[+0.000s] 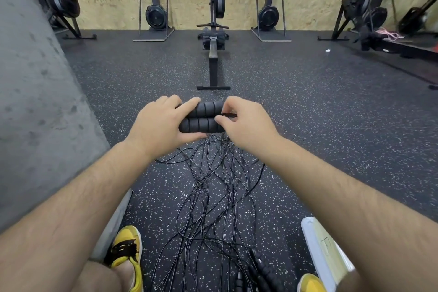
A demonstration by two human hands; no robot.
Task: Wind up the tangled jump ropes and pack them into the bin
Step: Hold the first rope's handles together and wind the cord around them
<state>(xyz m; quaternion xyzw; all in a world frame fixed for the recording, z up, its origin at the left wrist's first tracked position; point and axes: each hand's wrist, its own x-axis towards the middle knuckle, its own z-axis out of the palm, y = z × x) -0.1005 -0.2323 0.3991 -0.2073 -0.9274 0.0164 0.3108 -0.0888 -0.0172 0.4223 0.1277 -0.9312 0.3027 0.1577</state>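
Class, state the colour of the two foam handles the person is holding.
The foam handles are matte black, clearest in the head view.

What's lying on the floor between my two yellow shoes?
In the head view, a tangle of thin black jump rope cords and a few black rope handles lie on the speckled rubber floor between the left yellow shoe and right yellow shoe.

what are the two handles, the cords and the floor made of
The handles look like foam: matte black, with soft ribbed segments. The cords are thin and glossy black, probably plastic-coated cable or PVC; the sheen shows, the core does not. The floor looks like rubber gym matting: dark, matte, with pale flecks.
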